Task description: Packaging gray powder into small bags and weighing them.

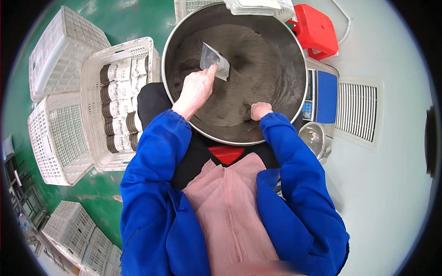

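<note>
A large round metal basin (166,69) holding dark grey-brown powder (230,103) sits in front of me, between my knees. Over the powder, my left hand (195,88) grips a small translucent plastic pouch (212,59) by its near side. The pouch is tilted, and its wide end faces away from me. My right hand (261,111) is closed low at the powder, inside the basin's near right part. Its fingertips are hidden, so what it holds, if anything, cannot be made out.
A white crate (87,92) at left holds rows of filled packets (117,109). More white crates (60,133) stand beside it. A stack of flat white bags (258,5) rests at the basin's far rim. At right are a red stool (315,30), a blue-topped scale (327,96) and a metal bowl (313,138).
</note>
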{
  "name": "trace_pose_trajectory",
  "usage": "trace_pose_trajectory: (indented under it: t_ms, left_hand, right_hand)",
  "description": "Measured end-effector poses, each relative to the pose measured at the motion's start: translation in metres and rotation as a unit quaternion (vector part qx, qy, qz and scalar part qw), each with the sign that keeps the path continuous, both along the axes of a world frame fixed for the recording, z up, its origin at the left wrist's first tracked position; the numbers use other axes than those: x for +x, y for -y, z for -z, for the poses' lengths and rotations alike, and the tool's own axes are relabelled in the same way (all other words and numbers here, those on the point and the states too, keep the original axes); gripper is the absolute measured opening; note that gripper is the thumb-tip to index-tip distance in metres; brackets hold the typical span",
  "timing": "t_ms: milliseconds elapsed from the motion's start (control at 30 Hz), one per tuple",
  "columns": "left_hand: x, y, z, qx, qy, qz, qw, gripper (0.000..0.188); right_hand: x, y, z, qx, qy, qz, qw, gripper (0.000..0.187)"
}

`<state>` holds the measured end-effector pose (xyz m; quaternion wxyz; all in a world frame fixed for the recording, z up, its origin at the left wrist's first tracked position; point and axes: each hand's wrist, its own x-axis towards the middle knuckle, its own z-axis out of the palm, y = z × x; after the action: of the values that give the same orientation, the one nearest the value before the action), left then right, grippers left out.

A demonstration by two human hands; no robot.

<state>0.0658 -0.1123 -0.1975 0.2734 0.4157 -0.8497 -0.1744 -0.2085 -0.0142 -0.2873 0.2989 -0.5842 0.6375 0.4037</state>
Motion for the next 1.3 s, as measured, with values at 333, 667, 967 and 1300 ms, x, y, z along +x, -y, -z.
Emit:
trace_pose_trajectory:
  t_ms: [333, 667, 967, 1300]
  left_hand:
    - [-0.001, 0.023, -0.003, 0.058, -0.068, -0.016, 0.996, 0.007]
    - [0.002, 0.032, -0.005, 0.085, -0.081, -0.027, 0.993, 0.011]
    - [-0.002, 0.03, 0.003, 0.096, -0.039, -0.02, 0.994, 0.009]
    - [-0.005, 0.011, 0.01, 0.074, 0.034, 0.055, 0.995, 0.011]
  right_hand:
    - [-0.037, 0.003, 0.047, 0.017, -0.051, -0.024, 0.998, 0.031]
    - [-0.005, 0.032, 0.035, 0.113, 0.136, -0.073, 0.982, 0.034]
    - [0.058, 0.041, 0.038, 0.037, 0.356, 0.121, 0.926, 0.045]
    - [-0.037, 0.076, -0.202, 0.007, 0.311, 0.071, 0.948, 0.04]
